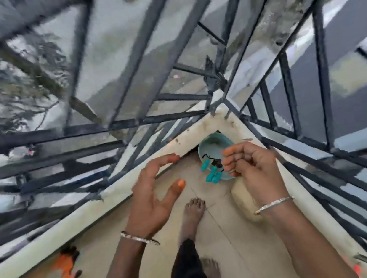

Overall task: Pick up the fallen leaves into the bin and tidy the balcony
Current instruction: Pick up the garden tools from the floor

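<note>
The view is blurred by motion. A teal bin (pixel 212 145) stands on the floor in the balcony corner. My left hand (pixel 153 198) hovers left of it, fingers spread and curved, holding nothing. Over the bin's right rim is my right hand (pixel 251 166), with its fingers curled inward. A black twig-like scrap (pixel 216 163) and small teal pieces (pixel 212 176) show at the bin's near edge beside those fingertips. I cannot tell whether the hand pinches them or they lie loose. No leaf shows clearly.
A white ledge (pixel 104 194) and black metal grille (pixel 291 95) close in both sides of the corner. A cream object (pixel 242 198) lies on the tiled floor under my right wrist. An orange and black item (pixel 66 268) lies at the left. My bare foot (pixel 193 212) stands between.
</note>
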